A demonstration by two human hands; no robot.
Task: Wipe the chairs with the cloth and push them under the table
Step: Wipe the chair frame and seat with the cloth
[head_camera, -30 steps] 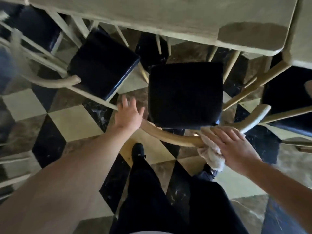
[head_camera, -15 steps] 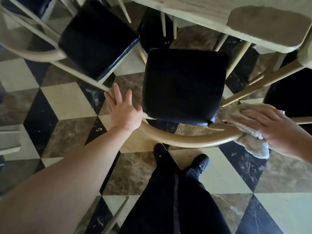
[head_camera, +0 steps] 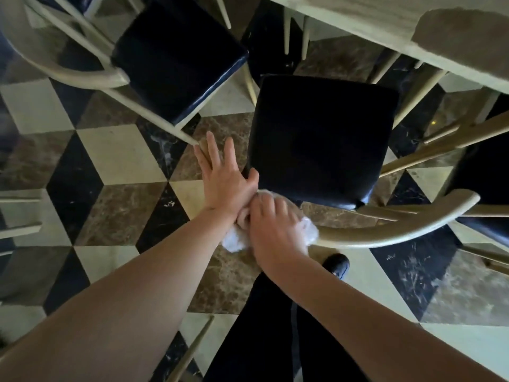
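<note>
A chair with a black padded seat (head_camera: 322, 139) and a curved pale wooden backrest (head_camera: 399, 230) stands in front of me, its seat partly short of the table (head_camera: 385, 26). My left hand (head_camera: 223, 175) rests flat, fingers straight, on the left end of the backrest. My right hand (head_camera: 271, 219) presses a white cloth (head_camera: 308, 230) onto the backrest right beside the left wrist, fingers bent over the cloth. The cloth bulges out on both sides of the hand.
A second black-seated chair (head_camera: 176, 59) stands angled at the upper left, its curved backrest (head_camera: 71, 70) close to my left hand. Another chair's frame (head_camera: 446, 142) is at the right. The floor is chequered tile. My dark trousers and shoe (head_camera: 336, 266) are below.
My right hand slid the cloth along the backrest from its right end to the left end, meeting the left hand. The left hand stayed on the backrest's left end.
</note>
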